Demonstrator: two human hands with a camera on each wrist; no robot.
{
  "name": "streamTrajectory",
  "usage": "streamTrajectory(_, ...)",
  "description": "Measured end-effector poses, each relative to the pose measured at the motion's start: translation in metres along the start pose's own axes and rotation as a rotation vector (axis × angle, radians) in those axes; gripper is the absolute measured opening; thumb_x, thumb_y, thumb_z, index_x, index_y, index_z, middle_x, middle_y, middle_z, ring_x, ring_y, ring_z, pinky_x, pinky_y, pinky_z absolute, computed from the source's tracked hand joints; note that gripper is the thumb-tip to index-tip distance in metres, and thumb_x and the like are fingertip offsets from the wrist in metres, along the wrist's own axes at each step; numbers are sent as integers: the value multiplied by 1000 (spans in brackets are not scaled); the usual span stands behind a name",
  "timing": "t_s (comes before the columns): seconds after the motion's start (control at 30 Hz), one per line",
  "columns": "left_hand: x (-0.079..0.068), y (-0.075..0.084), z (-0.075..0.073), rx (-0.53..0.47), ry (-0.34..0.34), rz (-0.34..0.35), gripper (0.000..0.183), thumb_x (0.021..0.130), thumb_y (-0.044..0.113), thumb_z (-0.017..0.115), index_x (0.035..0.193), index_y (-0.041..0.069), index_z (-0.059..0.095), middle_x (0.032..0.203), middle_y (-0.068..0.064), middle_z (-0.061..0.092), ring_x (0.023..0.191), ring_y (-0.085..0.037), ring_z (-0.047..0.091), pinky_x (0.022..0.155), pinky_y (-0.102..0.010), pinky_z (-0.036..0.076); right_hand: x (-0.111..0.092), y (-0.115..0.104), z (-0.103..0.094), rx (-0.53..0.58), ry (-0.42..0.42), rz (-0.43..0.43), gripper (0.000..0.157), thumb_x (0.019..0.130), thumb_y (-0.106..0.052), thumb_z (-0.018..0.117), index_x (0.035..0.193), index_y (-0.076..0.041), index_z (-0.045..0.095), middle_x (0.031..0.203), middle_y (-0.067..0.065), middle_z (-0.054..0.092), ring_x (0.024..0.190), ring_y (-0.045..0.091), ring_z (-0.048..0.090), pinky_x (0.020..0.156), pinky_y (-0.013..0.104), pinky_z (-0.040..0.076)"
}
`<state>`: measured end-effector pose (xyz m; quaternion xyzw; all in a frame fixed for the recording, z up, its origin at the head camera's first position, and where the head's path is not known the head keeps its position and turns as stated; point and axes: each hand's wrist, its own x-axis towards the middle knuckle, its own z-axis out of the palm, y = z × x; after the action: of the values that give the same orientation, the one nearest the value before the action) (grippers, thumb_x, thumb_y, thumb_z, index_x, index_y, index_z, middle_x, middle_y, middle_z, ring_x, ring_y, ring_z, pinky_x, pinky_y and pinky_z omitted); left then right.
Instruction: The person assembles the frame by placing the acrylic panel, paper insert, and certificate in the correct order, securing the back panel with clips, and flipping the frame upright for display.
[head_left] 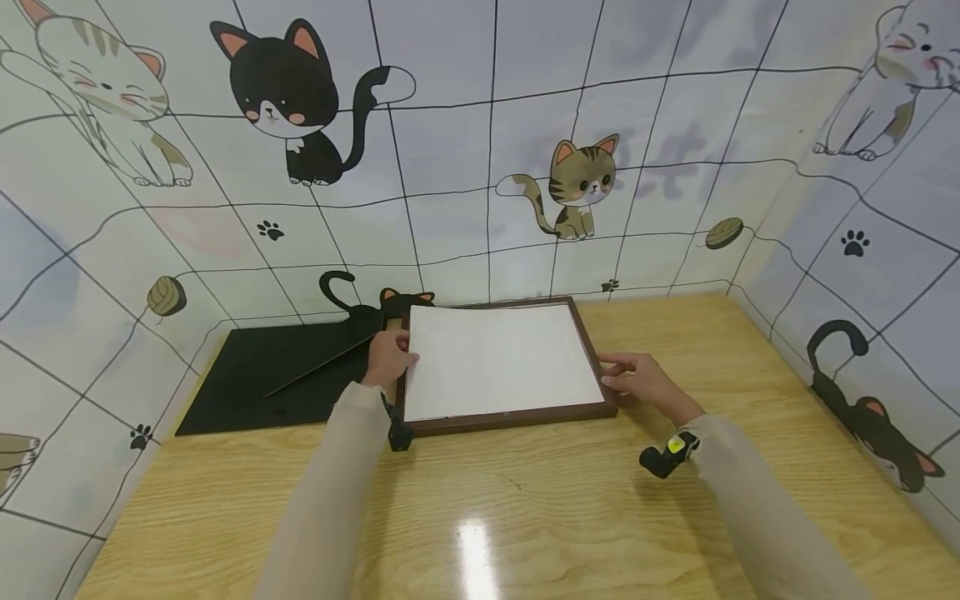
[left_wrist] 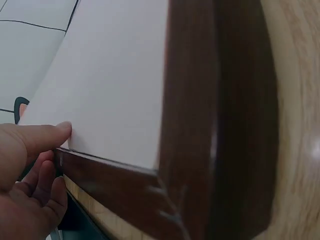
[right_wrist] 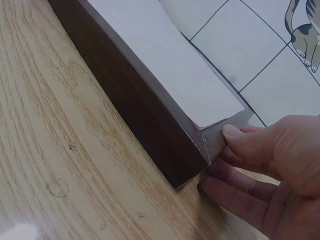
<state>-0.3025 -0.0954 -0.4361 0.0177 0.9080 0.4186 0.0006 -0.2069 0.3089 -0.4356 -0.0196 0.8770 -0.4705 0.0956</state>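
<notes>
A dark brown wooden frame [head_left: 510, 419] with a white sheet [head_left: 495, 358] inside it lies on the table. My left hand [head_left: 388, 358] grips its left side; in the left wrist view the thumb lies on the edge of the sheet and the other fingers curl below the rim. On the opposite side, my right hand [head_left: 645, 382] holds the frame near its front corner. The right wrist view shows that thumb on top of the rim, with fingers against the outer side and underneath. One corner of the sheet lifts slightly there.
Left of the frame lies a flat black board [head_left: 247, 358], a thin dark stick [head_left: 315, 368] slanting across it. The wood-grain table [head_left: 525, 500] extends in front and to the right. Walls [head_left: 450, 233] printed with cartoon cats rise behind and on both sides.
</notes>
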Motion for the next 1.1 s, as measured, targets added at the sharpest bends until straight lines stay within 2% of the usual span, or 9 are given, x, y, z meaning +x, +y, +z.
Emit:
streamTrajectory(0.07,0,-7,1,-34,7,52,41,80,0,69,119,-4,58,96,-19,55,87,-29,48,71,-36,46,0,-1,0,-1,4,2,48,88,-5,59,133,5,43,108,24,56,91,26,58,70,34,53)
streamTrajectory(0.17,25,-48,14,-74,41,171,45,77,15,75,117,2,60,92,-14,54,82,-26,47,65,-34,45,0,-1,1,-14,9,0,48,88,-5,59,133,4,44,107,23,56,92,27,57,69,33,53)
streamTrajectory(0.23,28,-57,15,-82,35,196,47,77,20,76,117,3,60,95,-14,55,83,-26,48,67,-34,46,1,-2,1,-22,13,-4,48,88,-5,60,132,4,44,107,22,57,92,27,57,69,32,53)
streamTrajectory(0.3,31,-63,15,-79,41,171,48,76,21,76,116,0,60,96,-17,56,85,-29,49,67,-38,46,1,-2,1,-35,14,-9,48,88,-6,60,132,4,45,106,21,57,93,27,56,69,31,52)
streamTrajectory(0.37,15,-45,3,-84,25,132,42,80,14,72,116,-4,59,99,-20,56,88,-31,50,69,-39,46,2,-1,2,-39,16,-10,48,88,-6,61,132,4,45,105,21,58,94,28,56,68,30,52)
streamTrajectory(0.4,3,-31,-6,-72,10,89,40,82,10,69,117,-6,58,102,-22,55,91,-33,50,72,-41,46,2,-1,2,-43,14,-13,48,88,-6,61,132,4,45,105,21,58,94,28,55,68,30,52)
streamTrajectory(0.53,-15,-19,-28,-94,-1,67,34,86,5,62,116,-9,57,103,-23,55,93,-32,51,75,-39,45,1,0,2,-38,15,-12,48,88,-7,61,132,4,45,107,23,56,96,30,54,69,30,51)
streamTrajectory(0.77,-20,-41,-68,-43,-45,29,36,89,9,60,120,-6,55,111,-25,54,101,-35,52,83,-46,45,1,1,1,-44,14,-14,49,88,-9,61,132,4,44,112,25,54,100,32,52,71,32,51)
streamTrajectory(1.1,-42,-77,-126,-81,-26,30,41,91,11,57,126,-9,48,119,-30,48,110,-41,45,89,-52,40,0,2,2,-13,0,-46,50,88,-10,61,132,5,44,108,23,56,94,25,54,67,28,51)
